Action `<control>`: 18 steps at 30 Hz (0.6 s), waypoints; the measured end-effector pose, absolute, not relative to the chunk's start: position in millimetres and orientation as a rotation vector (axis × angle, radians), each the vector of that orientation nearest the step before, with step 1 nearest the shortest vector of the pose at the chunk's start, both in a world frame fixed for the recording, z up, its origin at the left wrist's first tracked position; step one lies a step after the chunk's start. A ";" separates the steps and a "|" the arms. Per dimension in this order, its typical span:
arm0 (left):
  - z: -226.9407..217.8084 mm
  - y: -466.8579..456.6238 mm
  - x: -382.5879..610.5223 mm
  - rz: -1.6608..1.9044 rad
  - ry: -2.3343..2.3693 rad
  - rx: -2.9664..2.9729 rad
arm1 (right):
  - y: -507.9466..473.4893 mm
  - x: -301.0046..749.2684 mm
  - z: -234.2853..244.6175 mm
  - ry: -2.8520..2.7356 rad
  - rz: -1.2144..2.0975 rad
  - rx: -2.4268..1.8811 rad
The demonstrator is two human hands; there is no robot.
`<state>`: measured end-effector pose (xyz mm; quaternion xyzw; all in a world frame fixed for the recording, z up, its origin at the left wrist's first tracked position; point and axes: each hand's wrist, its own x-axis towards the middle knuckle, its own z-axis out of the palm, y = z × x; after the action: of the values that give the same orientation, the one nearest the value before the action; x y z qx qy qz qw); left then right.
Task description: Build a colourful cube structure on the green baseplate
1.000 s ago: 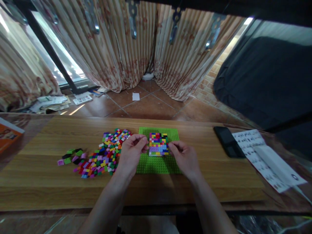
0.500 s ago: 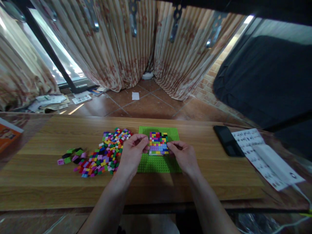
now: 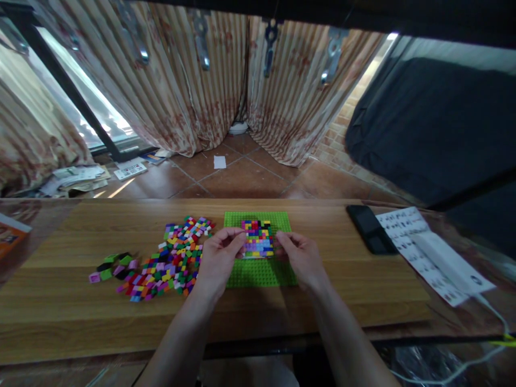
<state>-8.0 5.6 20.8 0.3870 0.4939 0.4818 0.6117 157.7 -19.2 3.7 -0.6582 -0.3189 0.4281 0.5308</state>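
A flat block of multicoloured toy bricks (image 3: 258, 239) sits over a green studded baseplate (image 3: 262, 274). My left hand (image 3: 221, 252) is closed at the block's left edge, with thumb and index finger pinched against it. On the other side, my right hand (image 3: 300, 255) has its thumb and index fingertips drawn together, a small gap away from the block's right edge. Whatever those fingertips hold, if anything, is too small to make out. Left of the plate spreads a pile of loose small bricks (image 3: 173, 260), partly hidden behind my left hand.
Several larger bricks (image 3: 115, 266) lie at the pile's left end. A black phone (image 3: 371, 228) rests on the wooden table (image 3: 342, 290), right of the plate. Beside it are a printed sheet (image 3: 397, 223) and a white device (image 3: 449, 263) with a cable. An orange-and-white item (image 3: 10, 234) is at the far left.
My right fingertips have come slightly away from the block's right edge. My left hand stays at the left edge. The whole view has shifted a little.
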 end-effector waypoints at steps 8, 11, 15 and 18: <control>24.5 4.2 -6.4 1.094 1.033 0.998 | -24.8 153.0 17.0 -0.896 0.956 -1.443; 24.5 2.6 -1.7 1.079 0.951 1.078 | -30.0 141.1 18.6 -1.005 1.039 -1.331; 20.7 0.4 0.7 1.077 0.888 1.186 | -32.6 134.5 16.5 -1.026 1.075 -1.232; 19.5 -0.7 -0.1 1.062 0.875 1.285 | -32.8 136.2 15.2 -1.055 0.987 -1.264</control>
<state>-0.1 -0.7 19.5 0.5516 0.3756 0.4562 0.5887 136.2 -32.8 15.2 -0.5392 -0.4501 0.4214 0.5737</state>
